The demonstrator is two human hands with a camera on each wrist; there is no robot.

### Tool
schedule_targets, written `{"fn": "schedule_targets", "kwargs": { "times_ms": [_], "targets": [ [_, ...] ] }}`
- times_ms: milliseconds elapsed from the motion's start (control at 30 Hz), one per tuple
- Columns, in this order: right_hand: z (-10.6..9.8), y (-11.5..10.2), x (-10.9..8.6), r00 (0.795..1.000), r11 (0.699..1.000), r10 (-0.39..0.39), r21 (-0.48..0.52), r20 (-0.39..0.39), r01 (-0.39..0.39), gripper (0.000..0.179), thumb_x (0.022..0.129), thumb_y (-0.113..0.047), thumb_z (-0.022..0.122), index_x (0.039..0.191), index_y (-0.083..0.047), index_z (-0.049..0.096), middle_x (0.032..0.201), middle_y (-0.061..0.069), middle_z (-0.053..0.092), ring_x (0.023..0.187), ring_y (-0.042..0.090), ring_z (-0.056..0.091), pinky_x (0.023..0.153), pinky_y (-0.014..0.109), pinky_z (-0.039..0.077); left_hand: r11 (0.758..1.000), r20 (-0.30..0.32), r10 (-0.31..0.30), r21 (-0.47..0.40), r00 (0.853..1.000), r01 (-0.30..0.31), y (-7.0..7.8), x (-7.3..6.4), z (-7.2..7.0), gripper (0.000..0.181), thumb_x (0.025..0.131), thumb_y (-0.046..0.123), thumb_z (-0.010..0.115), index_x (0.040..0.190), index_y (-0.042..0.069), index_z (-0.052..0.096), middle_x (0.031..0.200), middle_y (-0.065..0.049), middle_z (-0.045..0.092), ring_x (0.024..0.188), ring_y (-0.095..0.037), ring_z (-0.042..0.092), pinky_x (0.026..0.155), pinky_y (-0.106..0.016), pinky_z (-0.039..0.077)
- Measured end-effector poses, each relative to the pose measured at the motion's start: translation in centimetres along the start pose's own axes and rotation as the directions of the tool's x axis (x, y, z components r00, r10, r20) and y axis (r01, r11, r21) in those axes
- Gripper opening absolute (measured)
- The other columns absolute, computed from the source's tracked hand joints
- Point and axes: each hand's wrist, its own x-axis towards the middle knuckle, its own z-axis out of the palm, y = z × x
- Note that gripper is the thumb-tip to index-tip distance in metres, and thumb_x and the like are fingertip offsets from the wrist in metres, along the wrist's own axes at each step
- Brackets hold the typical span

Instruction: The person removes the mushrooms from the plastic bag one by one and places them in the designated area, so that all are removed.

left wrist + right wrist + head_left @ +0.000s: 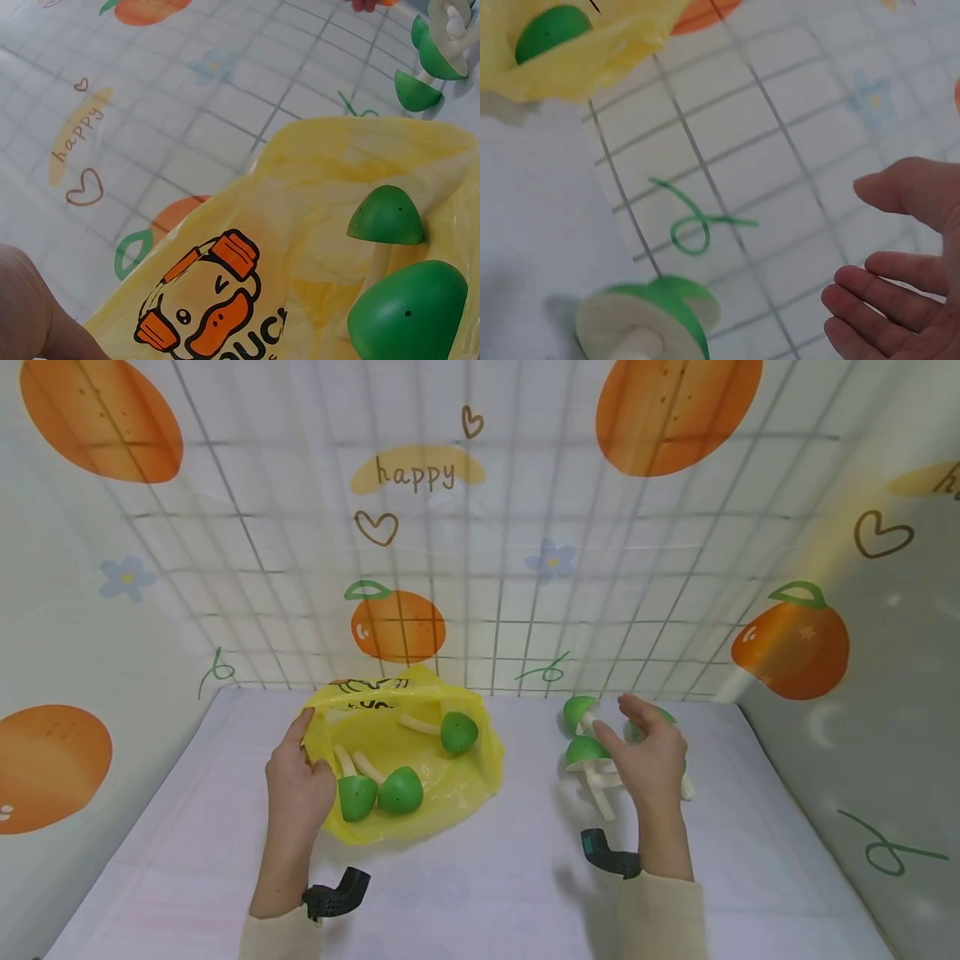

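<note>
A yellow plastic bag [453, 789] with a printed duck [199, 319] lies with its mouth spread. My left hand [300, 785] grips the bag's left edge, thumb on the near side. Three toy mushrooms with green caps and white stems rest in the bag: one at the right [459, 733], two side by side lower down [401, 791]. Over a group of several similar mushrooms [587, 753] on the right is my right hand [651, 756], thumb and fingers apart and holding nothing. It partly hides the mushrooms behind it. In the right wrist view its palm and fingers [877, 300] are bare.
The white tabletop [465, 893] meets a grid panel [517, 643] at the back, covered by a sheet printed with oranges and hearts. Printed side walls [795, 768] stand left and right. Each wrist wears a dark camera mount [337, 893].
</note>
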Motion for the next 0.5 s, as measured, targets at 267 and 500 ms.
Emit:
{"fn": "schedule_targets", "kwargs": {
  "times_ms": [267,500],
  "targets": [
    [2.8,-3.0,-1.2,0.993,0.994,-0.09,0.066,0.073,0.085,0.052,0.089,-0.007,0.082,0.136,0.004,0.065,0.136,0.02,0.067,0.131,0.039,0.059,0.114,0.052,0.044,1.0,-0.003,0.004,0.0,1.0,-0.004,0.0,0.0,-0.1,0.073,0.091,-0.014,0.036,0.163,0.0,0.034,0.164,-0.021,0.039,0.143,-0.037,0.047,0.113,-0.05,0.045],
    [5.0,-4.6,-2.3,0.977,0.981,-0.189,0.07,0.097,0.183,0.052,0.086,-0.007,0.085,0.134,0.004,0.067,0.132,0.019,0.07,0.126,0.037,0.063,0.111,0.049,0.047,1.0,-0.014,0.004,-0.004,1.0,-0.004,0.0,-0.1,-0.1,0.074,0.09,-0.014,0.036,0.162,0.0,0.035,0.165,-0.021,0.037,0.147,-0.036,0.042,0.115,-0.051,0.043]
  ]
}}
